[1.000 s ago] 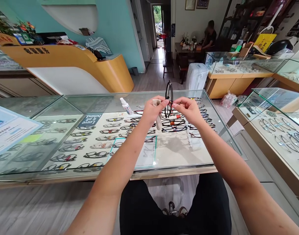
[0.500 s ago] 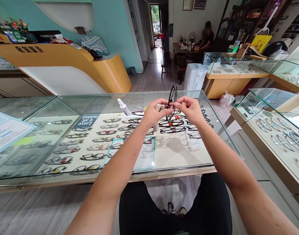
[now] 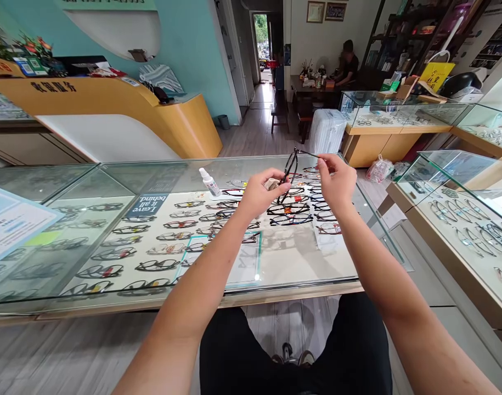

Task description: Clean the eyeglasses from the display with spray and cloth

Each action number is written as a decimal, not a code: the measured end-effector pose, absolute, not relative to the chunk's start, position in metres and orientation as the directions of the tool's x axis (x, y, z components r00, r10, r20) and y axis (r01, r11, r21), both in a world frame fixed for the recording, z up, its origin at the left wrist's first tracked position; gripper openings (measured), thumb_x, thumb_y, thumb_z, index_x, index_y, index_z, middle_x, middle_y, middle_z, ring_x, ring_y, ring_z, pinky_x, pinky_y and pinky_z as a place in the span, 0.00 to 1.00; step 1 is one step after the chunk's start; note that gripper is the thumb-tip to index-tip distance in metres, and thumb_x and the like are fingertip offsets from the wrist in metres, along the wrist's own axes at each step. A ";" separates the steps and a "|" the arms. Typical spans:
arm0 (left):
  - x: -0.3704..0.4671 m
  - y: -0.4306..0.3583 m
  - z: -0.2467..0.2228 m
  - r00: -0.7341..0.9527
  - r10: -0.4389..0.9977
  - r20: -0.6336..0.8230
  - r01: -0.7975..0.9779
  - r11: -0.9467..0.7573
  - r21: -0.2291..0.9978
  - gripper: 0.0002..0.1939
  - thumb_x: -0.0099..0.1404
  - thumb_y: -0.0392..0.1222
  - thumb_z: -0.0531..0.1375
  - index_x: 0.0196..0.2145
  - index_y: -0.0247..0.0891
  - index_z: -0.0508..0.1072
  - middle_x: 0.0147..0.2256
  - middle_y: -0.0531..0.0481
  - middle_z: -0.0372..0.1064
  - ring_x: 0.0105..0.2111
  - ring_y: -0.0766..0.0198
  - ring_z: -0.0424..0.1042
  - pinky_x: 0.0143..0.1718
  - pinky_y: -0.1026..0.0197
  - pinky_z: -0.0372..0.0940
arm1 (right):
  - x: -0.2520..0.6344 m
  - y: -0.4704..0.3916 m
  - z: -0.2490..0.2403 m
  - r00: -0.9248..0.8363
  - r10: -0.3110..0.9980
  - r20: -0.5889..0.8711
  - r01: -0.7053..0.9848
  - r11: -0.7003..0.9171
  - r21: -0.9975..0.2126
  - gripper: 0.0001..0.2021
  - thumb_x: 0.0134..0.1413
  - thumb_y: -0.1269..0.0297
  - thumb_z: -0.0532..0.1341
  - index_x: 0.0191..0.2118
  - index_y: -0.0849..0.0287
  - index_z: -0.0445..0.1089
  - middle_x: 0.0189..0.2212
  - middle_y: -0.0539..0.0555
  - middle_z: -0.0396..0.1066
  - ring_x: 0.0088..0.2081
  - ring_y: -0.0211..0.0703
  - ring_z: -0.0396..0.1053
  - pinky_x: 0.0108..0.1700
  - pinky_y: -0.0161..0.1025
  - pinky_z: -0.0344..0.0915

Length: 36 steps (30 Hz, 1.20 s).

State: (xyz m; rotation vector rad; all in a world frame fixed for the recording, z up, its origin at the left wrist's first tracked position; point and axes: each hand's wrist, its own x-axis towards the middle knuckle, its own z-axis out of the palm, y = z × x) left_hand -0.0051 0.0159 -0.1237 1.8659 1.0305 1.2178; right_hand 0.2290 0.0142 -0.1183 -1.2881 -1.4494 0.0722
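A dark-framed pair of eyeglasses (image 3: 292,166) is held up above the glass counter, its front turned nearly edge-on to me. My left hand (image 3: 264,192) pinches the frame's lower part, with a pale, crumpled cloth (image 3: 271,184) partly hidden in the same fingers. My right hand (image 3: 338,178) grips the end of one temple arm, which stretches out to the right. Behind and left of my left hand, a white spray bottle (image 3: 210,182) stands on the counter.
The glass display counter (image 3: 234,291) spans my front, with several rows of eyeglasses inside. A printed sheet (image 3: 16,222) lies at left. Another display case (image 3: 460,219) stands at right. A wrapped suitcase (image 3: 328,131) stands beyond the counter, and a person (image 3: 348,66) sits at the far table.
My right hand has moved right from the front of the eyeglasses to the temple arm's tip, and the arm now points out to the right. My left hand stays on the frame.
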 end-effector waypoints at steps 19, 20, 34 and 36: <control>0.008 0.007 -0.126 0.151 0.868 0.473 0.204 -0.496 0.844 0.16 0.66 0.56 0.71 0.41 0.40 0.81 0.42 0.47 0.80 0.43 0.57 0.76 0.43 0.58 0.68 | 0.210 0.012 -0.128 0.010 0.595 0.804 0.751 0.526 -0.398 0.24 0.60 0.61 0.64 0.61 0.54 0.64 0.58 0.66 0.72 0.65 0.66 0.67 0.68 0.65 0.64; 0.008 0.007 -0.125 0.135 0.864 0.485 0.216 -0.503 0.837 0.16 0.66 0.56 0.71 0.41 0.40 0.81 0.42 0.46 0.80 0.43 0.56 0.76 0.43 0.58 0.68 | 0.211 0.012 -0.128 0.000 0.603 0.797 0.750 0.528 -0.399 0.25 0.59 0.62 0.64 0.61 0.54 0.64 0.59 0.66 0.72 0.65 0.67 0.67 0.68 0.65 0.64; 0.000 0.017 -0.121 -0.147 0.818 0.556 0.140 -0.540 0.830 0.24 0.65 0.63 0.71 0.44 0.40 0.80 0.44 0.44 0.82 0.39 0.60 0.76 0.41 0.59 0.70 | 0.214 0.013 -0.123 -0.173 0.720 0.672 0.761 0.531 -0.373 0.09 0.68 0.62 0.60 0.36 0.53 0.76 0.46 0.59 0.83 0.55 0.61 0.74 0.62 0.58 0.66; -0.003 0.020 -0.118 -0.224 0.785 0.578 0.125 -0.565 0.816 0.24 0.64 0.65 0.71 0.43 0.40 0.79 0.44 0.44 0.82 0.39 0.60 0.76 0.42 0.60 0.71 | 0.214 0.013 -0.123 -0.185 0.741 0.646 0.759 0.525 -0.385 0.11 0.70 0.59 0.60 0.36 0.53 0.77 0.43 0.58 0.84 0.51 0.59 0.76 0.64 0.58 0.65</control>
